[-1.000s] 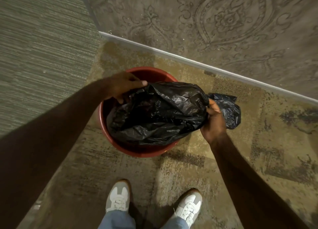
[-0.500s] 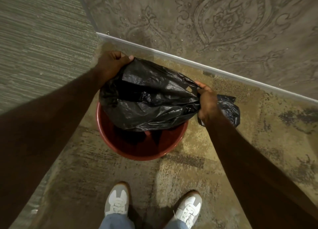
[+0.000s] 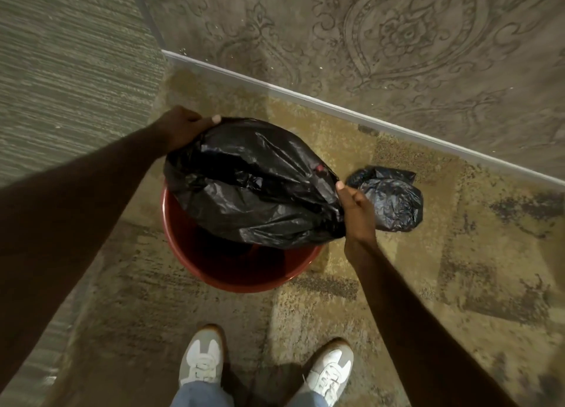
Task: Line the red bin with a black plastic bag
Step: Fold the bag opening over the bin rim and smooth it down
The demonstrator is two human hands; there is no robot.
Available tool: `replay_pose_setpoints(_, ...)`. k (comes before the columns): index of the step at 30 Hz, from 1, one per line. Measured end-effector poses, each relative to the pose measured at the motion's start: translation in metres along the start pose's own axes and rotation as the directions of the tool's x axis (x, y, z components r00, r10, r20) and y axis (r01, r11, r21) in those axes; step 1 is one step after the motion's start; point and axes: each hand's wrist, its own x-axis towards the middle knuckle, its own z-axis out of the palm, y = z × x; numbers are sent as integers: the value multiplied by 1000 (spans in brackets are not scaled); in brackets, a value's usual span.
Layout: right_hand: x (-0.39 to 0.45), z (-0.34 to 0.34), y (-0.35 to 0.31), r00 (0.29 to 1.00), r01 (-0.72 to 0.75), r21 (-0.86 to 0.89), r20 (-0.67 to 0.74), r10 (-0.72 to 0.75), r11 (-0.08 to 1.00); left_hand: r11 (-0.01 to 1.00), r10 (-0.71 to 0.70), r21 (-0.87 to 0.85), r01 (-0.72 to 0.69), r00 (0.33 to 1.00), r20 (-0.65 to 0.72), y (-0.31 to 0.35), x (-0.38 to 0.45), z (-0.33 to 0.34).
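Counts: 1 red bin (image 3: 244, 272); 2 black plastic bags, 1 held (image 3: 256, 189), 1 crumpled on carpet (image 3: 388, 198); 2 hands, left hand (image 3: 183, 128) & right hand (image 3: 356, 210); 2 white sneakers (image 3: 201, 363).

Person is wearing white low-top sneakers (image 3: 201, 364) with grey panels, white laces and tan gum soles, plus light blue jeans (image 3: 200, 394); both forearms are showing bare, no sleeves, watch or rings visible

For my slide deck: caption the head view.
Both hands, left hand and right hand, hold a black bag above the red bin.
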Motion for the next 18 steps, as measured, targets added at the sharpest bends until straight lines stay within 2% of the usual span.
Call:
replay_pose_setpoints(2, -22, -6, 11, 1000, 6, 60, -29, -4, 998, 996, 4, -91, -5, 1000, -9, -15, -12, 1)
replay_pose_setpoints(5, -49, -12, 30, 998, -61, 160, -5, 63, 985, 968, 19, -248, -32, 998, -54, -37, -36, 2)
replay_pose_setpoints(8, -65, -13, 43, 998, -57, 167, 10, 57, 984, 924, 9, -381, -34, 998, -67, -56, -54, 2)
replay_pose_setpoints(13, -73, -16, 53, 995, -93, 292, 11, 94, 952, 854, -45, -521, -3, 996, -80, -71, -72, 9)
replay_pose_setpoints(16, -79, -19, 59, 993, -115, 255, 52, 106, 960, 838, -80, -545, 13, 992, -98, -77, -75, 14)
replay_pose_setpoints(18, -83, -20, 62, 991, -123, 215, 77, 108, 969, 879, -66, -477, -10, 988, -143, -80, -77, 16)
